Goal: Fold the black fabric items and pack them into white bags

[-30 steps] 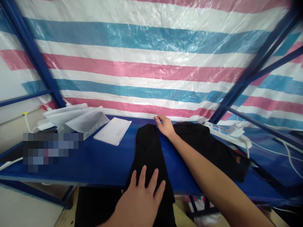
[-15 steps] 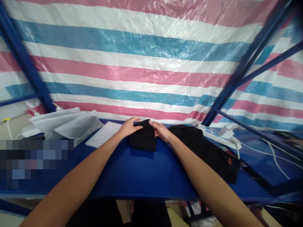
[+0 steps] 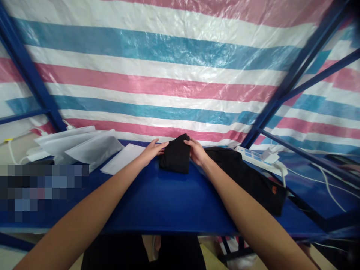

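Observation:
A small folded black cloth is held upright above the blue table, near its back edge. My right hand pinches its upper right corner, thumb on the near face. At the cloth's left edge, my left hand has its fingers stretched toward the fabric, with the fingertips touching or partly behind it. To the right, a larger black garment with a small orange mark lies on the table, partly behind my right forearm.
White papers and translucent bags are at the left, beside a pixelated patch. A white power strip with plugs and cables sits at the right. Blue frame posts stand on both sides, before a striped plastic sheet.
The small black cloth has moved slightly right and up, and its front now faces me more squarely. My right hand has shifted right with it; my left fingers have opened out somewhat.

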A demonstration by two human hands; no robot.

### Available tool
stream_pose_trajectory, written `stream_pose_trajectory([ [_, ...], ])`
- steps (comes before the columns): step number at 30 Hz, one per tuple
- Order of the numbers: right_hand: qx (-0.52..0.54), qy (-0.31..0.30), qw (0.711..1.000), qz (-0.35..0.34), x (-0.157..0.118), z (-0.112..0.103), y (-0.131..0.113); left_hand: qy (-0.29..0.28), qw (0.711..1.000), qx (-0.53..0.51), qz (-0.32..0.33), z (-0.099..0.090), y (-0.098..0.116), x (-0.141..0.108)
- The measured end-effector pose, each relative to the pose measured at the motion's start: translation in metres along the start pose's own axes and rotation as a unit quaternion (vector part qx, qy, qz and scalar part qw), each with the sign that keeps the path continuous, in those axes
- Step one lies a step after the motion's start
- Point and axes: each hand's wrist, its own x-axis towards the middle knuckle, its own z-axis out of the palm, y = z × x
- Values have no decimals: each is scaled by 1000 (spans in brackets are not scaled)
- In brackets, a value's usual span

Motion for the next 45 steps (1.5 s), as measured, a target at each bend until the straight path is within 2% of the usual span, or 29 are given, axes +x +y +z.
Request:
stream_pose_trajectory([
  [5,31,-79,996,37,-2,-5,-11,-4,999,-35,37,0,-3,2],
  [8,-15,-99,993,64,-1,-12,-15,41,993,24,105,-4,-6,5],
  [10,-98,-83,988,83,1,-18,-15,99,969,142,177,-4,-5,3],
  [12,-194,-62,974,95,3,-23,-13,133,917,264,270,-2,1,-5],
  [13,-237,-59,965,97,3,-25,-11,118,892,303,315,1,5,-10],
  [14,-275,-62,955,95,4,-26,-9,74,875,324,353,3,9,-16],
  [16,-341,-80,933,89,5,-29,-6,-69,859,331,385,8,17,-25],
  [18,-408,-101,902,95,4,-31,-7,-197,847,341,357,8,20,-30],
  [19,-448,-103,883,96,4,-31,-9,-233,845,353,327,6,20,-31],
  [21,-541,-85,834,68,1,-32,-17,-261,848,382,259,1,16,-29],
  [24,-652,-53,752,-84,-6,-32,-39,-268,856,391,207,-6,9,-24],
  [25,-658,-64,739,-131,-10,-31,-46,-266,857,390,207,-7,7,-22],
  [27,-624,-136,752,-164,-19,-26,-58,-265,858,386,212,-7,5,-19],
  [29,-566,-244,775,-136,-31,-20,-61,-269,858,381,216,-6,3,-17],
  [31,-539,-319,768,-129,-44,-16,-53,-273,858,379,213,-6,2,-15],
  [32,-540,-331,760,-150,-50,-15,-47,-274,860,379,207,-5,1,-15],
  [35,-540,-289,750,-250,-61,-16,-30,-264,872,357,204,-5,0,-14],
  [37,-524,-241,766,-283,-62,-19,-26,-249,893,304,219,-5,2,-15],
  [38,-507,-214,786,-283,-62,-21,-26,-239,906,269,223,-5,4,-16],
  [40,-431,-139,851,-267,-58,-25,-30,-230,930,195,212,-5,10,-19],
  [42,-304,-57,923,-231,-56,-25,-35,-235,946,130,184,-3,15,-24],
  [43,-235,-24,950,-207,-55,-24,-37,-239,950,101,171,0,18,-26],
  [45,-119,22,981,-152,-54,-21,-37,-239,959,43,147,7,22,-32],
])
